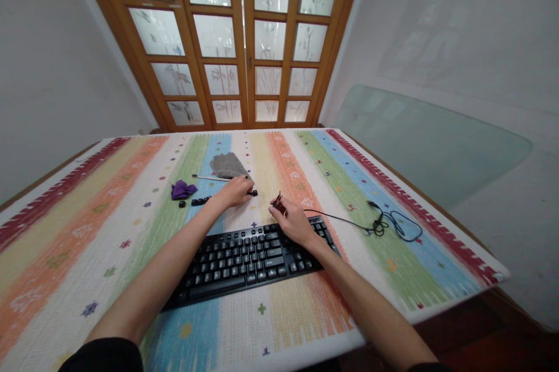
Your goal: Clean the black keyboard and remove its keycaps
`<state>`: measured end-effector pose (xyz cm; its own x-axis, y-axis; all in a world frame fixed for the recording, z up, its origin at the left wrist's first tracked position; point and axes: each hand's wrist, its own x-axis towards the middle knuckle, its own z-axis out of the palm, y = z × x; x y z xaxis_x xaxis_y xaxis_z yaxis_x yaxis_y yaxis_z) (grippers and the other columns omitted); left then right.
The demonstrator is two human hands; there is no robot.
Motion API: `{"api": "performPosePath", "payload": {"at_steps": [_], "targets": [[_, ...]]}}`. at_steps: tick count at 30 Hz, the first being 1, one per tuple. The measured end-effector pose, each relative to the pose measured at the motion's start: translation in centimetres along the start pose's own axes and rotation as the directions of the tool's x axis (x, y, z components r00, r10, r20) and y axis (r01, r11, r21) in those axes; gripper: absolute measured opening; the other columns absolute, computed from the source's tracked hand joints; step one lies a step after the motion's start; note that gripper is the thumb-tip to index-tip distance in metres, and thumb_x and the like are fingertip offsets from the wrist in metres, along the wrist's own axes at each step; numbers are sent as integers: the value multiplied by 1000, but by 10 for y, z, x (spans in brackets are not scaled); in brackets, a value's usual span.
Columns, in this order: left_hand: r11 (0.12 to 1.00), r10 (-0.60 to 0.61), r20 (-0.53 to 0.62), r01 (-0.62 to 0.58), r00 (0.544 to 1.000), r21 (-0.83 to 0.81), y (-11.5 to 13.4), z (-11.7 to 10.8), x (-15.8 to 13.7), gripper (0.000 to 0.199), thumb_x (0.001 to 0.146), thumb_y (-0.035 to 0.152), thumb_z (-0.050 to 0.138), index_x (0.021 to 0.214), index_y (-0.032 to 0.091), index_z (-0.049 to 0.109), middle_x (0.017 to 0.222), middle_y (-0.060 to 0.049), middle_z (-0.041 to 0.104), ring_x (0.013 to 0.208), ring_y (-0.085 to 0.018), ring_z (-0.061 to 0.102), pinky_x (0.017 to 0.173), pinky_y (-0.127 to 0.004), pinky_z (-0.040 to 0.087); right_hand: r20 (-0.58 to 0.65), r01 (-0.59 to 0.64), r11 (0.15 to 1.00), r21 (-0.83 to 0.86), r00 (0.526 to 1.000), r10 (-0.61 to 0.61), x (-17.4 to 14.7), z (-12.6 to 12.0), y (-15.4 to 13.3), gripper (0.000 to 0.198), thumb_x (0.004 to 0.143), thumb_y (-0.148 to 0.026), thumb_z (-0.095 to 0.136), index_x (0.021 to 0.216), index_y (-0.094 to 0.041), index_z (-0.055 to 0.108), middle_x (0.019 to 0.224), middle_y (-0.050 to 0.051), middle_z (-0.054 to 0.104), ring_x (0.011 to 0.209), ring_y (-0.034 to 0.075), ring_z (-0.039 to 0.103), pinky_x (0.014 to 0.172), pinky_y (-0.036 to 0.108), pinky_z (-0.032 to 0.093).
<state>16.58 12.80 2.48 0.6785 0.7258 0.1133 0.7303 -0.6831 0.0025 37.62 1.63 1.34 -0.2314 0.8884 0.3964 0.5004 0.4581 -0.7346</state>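
A black keyboard [244, 258] lies on the striped tablecloth in front of me, slightly tilted. Beyond its back edge, my left hand [238, 191] is lowered to the cloth, fingers pinched at a small black keycap [255, 192]. My right hand [293, 220] hovers over the keyboard's back right part. Its fingers are closed round a small, thin, dark brownish object [278, 198] whose kind I cannot make out. Left of my left hand, several loose black keycaps [198, 202] sit in a row, partly hidden by my wrist.
A crumpled purple cloth [183, 190] lies beside the keycaps. A thin brush-like stick [209, 178] and a grey cloth [227, 166] are behind my left hand. The keyboard's black cable [384, 223] runs right and ends in a loose coil. A glass-paned door [247, 69] stands beyond the table.
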Motion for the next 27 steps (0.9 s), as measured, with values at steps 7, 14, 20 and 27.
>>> {"api": "performPosePath", "payload": {"at_steps": [7,14,20,27], "targets": [[1000,-14,-30,13,999,-16,0,4,0,7,76,15,62,82,18,60,83,-8,65,90,-26,59,75,-34,44,2,12,1000,-15,1000,-12,0,1,0,16,93,-31,53,94,-18,61,77,3,65,68,17,59,68,28,45],[1000,-8,-37,7,999,-16,-2,3,-3,16,76,17,64,91,17,61,89,-8,67,92,-26,59,78,-35,43,5,7,1000,7,1000,-7,0,-1,-2,18,93,-34,52,94,-18,60,76,3,64,67,16,58,67,27,44],[999,-20,-25,19,999,-34,0,-2,-8,26,76,16,64,102,18,62,93,-7,68,97,-26,60,82,-35,44,19,-6,998,62,1000,5,5,-8,-5,22,93,-39,53,89,-19,61,75,2,62,66,15,55,63,27,43],[1000,-28,-59,28,998,7,-11,-15,-26,26,81,21,62,107,17,62,104,-11,68,102,-27,58,84,-36,43,117,-33,993,111,993,20,2,-17,-6,23,90,-39,58,88,-17,62,71,0,61,65,14,56,62,26,43]]}}
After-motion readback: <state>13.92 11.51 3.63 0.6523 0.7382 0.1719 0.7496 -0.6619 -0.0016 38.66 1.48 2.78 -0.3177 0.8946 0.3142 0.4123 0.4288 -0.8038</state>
